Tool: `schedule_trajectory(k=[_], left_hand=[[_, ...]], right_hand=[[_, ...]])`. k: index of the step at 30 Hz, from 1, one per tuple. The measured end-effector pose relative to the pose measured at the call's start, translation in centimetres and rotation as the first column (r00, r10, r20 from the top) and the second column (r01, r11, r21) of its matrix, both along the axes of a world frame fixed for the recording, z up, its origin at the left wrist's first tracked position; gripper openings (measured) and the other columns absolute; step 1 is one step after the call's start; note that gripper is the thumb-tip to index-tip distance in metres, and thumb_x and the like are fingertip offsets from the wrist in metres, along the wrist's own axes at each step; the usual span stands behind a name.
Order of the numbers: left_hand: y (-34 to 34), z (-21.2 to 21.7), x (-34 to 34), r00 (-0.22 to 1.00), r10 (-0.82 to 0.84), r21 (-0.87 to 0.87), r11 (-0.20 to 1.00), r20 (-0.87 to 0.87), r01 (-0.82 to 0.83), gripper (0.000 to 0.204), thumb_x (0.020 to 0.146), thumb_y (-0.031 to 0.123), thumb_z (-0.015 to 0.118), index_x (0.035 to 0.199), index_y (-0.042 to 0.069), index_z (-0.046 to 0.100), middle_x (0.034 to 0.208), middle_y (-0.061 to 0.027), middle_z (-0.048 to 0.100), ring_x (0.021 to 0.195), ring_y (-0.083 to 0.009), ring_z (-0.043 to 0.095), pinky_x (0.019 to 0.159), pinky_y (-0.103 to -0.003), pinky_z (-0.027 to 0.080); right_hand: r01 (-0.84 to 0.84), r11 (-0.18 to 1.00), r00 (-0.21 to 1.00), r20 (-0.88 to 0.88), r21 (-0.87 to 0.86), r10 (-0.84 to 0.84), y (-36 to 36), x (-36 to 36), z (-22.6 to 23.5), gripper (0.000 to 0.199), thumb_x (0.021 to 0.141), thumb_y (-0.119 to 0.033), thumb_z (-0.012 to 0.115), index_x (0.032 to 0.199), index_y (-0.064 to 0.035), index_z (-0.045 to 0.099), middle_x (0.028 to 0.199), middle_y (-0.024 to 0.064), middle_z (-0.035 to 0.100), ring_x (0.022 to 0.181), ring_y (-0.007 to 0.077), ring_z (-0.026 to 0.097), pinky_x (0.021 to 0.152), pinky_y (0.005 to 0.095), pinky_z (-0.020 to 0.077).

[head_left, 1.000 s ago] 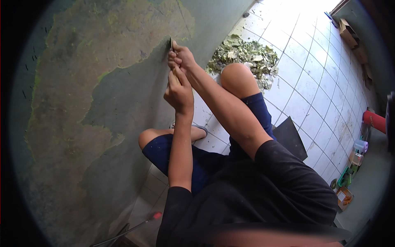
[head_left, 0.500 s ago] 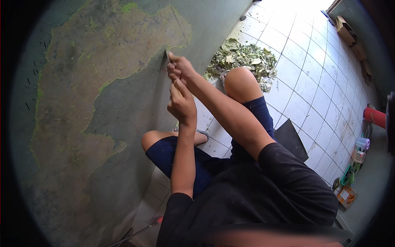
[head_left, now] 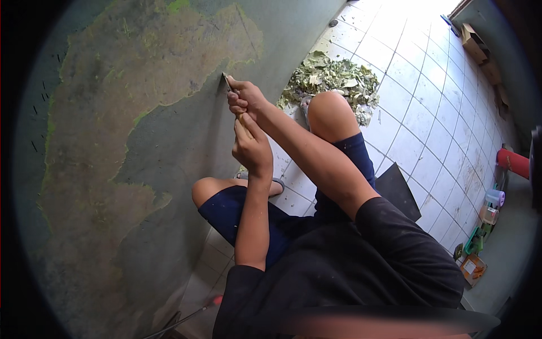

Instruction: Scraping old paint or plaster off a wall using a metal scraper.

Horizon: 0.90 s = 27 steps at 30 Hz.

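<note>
With both fists stacked along its handle, I hold a scraper (head_left: pixel 226 81) whose metal blade rests at or very close to the wall (head_left: pixel 186 135). My right hand (head_left: pixel 244 98) is closed round the upper part, nearest the blade. Just below it, my left hand (head_left: pixel 252 148) is wrapped round the lower end; most of the handle is hidden by fingers. The blade is by the lower edge of a bare brownish patch (head_left: pixel 152 73), where grey-green paint has come off, leaving a ragged yellow-green rim.
A heap of paint flakes (head_left: pixel 339 82) lies on the white tiled floor (head_left: pixel 418 118) beyond my right knee. A dark flat sheet (head_left: pixel 398 192) is by my right thigh. Cardboard boxes (head_left: pixel 477 48), a red cylinder (head_left: pixel 514 163) and small containers line the right wall. A rod (head_left: pixel 186 319) lies lower left.
The scraper's blade has shifted slightly left and tilted more toward the wall. My left hand has moved a little right and down, still gripping along with the right.
</note>
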<state>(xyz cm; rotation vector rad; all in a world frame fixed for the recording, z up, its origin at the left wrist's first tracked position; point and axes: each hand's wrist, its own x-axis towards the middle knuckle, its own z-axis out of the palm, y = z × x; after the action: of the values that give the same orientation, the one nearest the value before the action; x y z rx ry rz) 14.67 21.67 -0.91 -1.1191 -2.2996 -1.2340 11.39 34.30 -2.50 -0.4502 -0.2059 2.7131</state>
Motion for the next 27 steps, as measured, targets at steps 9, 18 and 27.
schedule_trajectory(k=[9,18,27], left_hand=[[0.0,0.0,-0.3,0.999,0.006,0.049,0.999,-0.031,-0.004,0.026,0.106,0.023,0.058,0.1,0.002,0.072,0.084,-0.0216,0.073,0.075,-0.0431,0.07,0.061,-0.049,0.055],[-0.3,-0.2,-1.2,0.997,-0.027,0.039,0.999,-0.075,0.03,0.026,0.107,0.023,0.056,0.099,0.002,0.07,0.084,-0.0209,0.072,0.073,-0.0417,0.071,0.058,-0.048,0.055],[0.6,0.7,-0.6,0.996,-0.022,0.082,0.996,-0.091,0.03,0.026,0.106,0.022,0.057,0.093,0.002,0.068,0.081,-0.0219,0.072,0.071,-0.0436,0.069,0.058,-0.049,0.055]], right_hand=[[0.062,0.997,0.998,0.022,0.037,-0.063,-0.2,-0.1,1.1,0.033,0.11,-0.039,0.049,0.087,-0.0145,0.05,0.058,-0.0012,0.044,0.037,0.0083,0.027,0.036,0.0264,0.0257],[0.069,0.997,0.995,-0.067,-0.039,-0.071,0.0,-0.5,0.4,0.034,0.111,-0.037,0.048,0.087,-0.0122,0.047,0.061,0.0004,0.046,0.04,0.0088,0.028,0.038,0.0262,0.0255],[0.051,0.998,0.998,-0.04,-0.039,-0.053,0.6,-0.3,0.7,0.035,0.111,-0.039,0.047,0.086,-0.014,0.051,0.059,-0.0008,0.046,0.038,0.0076,0.028,0.036,0.0259,0.0249]])
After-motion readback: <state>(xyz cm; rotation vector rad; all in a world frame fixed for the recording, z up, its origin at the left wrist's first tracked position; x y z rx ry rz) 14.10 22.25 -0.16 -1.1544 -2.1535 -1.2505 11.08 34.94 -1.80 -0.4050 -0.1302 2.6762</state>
